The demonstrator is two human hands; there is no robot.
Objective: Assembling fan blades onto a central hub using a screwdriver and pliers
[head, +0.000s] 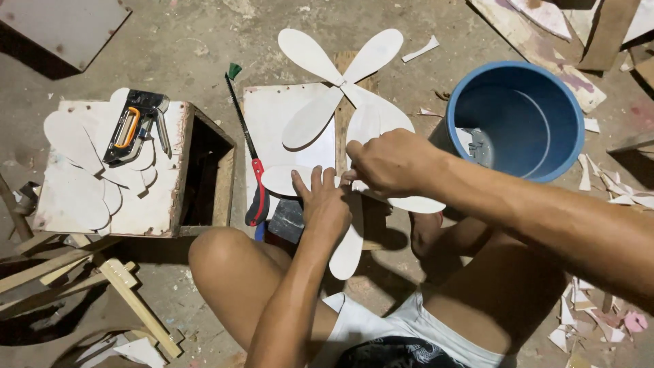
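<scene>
Left hand [325, 204] pressed flat, fingers spread, on white petal-shaped cutouts [340, 123] atop worktop board [286, 109]; right hand [392, 162] pinching one petal, fingers closed. Red-handled saw [248, 146] beside. Open wooden box [204, 177] left, staple gun [136, 126] on top. Blue bucket [518, 119] beyond, scraps inside.

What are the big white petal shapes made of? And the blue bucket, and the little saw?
The petal shapes look like thin plywood or board: flat, pale, matte, with stiff cut edges. The blue bucket looks like plastic, smooth and evenly coloured with a slight sheen. The small saw seems to have a thin dark metal blade and a red handle, probably plastic. Both hands, left and right, press on the petals.
</scene>
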